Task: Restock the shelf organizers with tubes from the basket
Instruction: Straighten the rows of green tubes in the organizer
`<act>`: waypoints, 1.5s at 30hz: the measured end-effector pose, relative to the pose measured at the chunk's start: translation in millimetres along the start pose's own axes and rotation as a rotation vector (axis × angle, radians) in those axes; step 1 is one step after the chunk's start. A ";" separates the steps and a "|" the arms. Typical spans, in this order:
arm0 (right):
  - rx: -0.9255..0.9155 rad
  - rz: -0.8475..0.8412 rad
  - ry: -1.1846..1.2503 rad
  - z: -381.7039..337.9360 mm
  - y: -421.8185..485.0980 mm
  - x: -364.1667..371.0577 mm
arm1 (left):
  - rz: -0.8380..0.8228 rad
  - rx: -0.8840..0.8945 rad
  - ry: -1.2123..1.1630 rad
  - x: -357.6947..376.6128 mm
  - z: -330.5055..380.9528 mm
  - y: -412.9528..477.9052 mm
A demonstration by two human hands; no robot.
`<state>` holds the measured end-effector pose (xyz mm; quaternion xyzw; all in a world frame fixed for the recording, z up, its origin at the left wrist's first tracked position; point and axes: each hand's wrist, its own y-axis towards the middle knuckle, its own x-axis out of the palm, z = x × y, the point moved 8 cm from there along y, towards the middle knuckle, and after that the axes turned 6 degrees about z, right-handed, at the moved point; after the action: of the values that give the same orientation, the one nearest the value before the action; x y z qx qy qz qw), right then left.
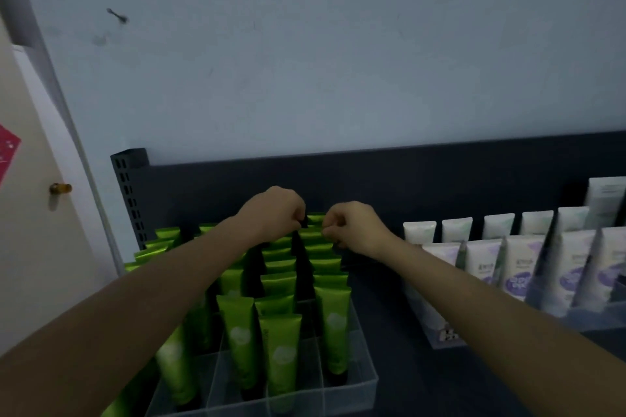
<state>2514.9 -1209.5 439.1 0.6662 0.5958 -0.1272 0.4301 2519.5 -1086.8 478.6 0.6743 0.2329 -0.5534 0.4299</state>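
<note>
Fingers (pixel 298 211) of the left hand (pixel 271 213) are curled tight, knuckles toward us, tips down at the back of the green rows. What they hold, if anything, is hidden under the hand, so we cannot tell. On the right hand (pixel 355 227), thumb and forefinger (pixel 329 228) are closed in a pinch on what we take to be the flat crimped edge of a back-row tube.

The green tubes (pixel 277 342) stand cap-down and crimp-up in the clear organizer (pixel 359 379), filed in lanes from front to back. We judge both hands reach to the rear because the crimp is the only part that stands proud of its neighbours. It also gives a thin, stiff edge to pinch and square up. The basket is not in view.

Materials: the tubes are glossy and metallic green, tapering to a wedge at the top, each with a pale round mark on the face. The organizer is transparent hard plastic with thin dividers. To our right, well apart, white and lilac tubes (pixel 521 267) lean in their own holder. Behind both are a dark matte back panel (pixel 406 179) and a slotted upright (pixel 127 193), which look to us like metal.
</note>
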 end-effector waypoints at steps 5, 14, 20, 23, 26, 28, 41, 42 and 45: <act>-0.046 -0.035 -0.052 -0.5 4.2 5.7 | -0.002 -0.001 -0.004 2.0 1.0 -3.4; -0.043 0.024 -0.071 11.1 12.2 0.4 | 0.068 -0.045 0.009 -8.1 -11.3 -11.8; 0.075 0.007 0.099 20.0 11.0 1.4 | 0.068 -0.112 0.024 -8.9 -36.7 -18.5; 0.069 -0.013 0.085 17.8 11.3 4.5 | 0.069 -0.118 0.030 -8.4 -41.8 -19.2; 0.012 -0.036 -0.010 9.9 12.2 6.6 | 0.062 -0.112 0.030 -6.2 -43.3 -18.4; -0.038 -0.053 -0.077 3.4 12.2 6.8 | 0.060 -0.109 0.026 -5.7 -44.3 -17.6; 0.020 -0.012 -0.235 9.6 61.3 -0.9 | 0.050 -0.162 0.037 -3.1 -72.6 -1.2; 0.029 -0.041 -0.246 12.5 64.8 5.0 | 0.049 -0.164 0.031 -1.6 -74.2 2.2; 0.035 -0.098 -0.271 16.7 68.2 18.4 | 0.026 -0.157 0.009 7.1 -77.1 10.7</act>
<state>2587.0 -1203.5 445.3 0.6204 0.5618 -0.2472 0.4882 2572.0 -1029.0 476.7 0.6440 0.2687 -0.5250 0.4874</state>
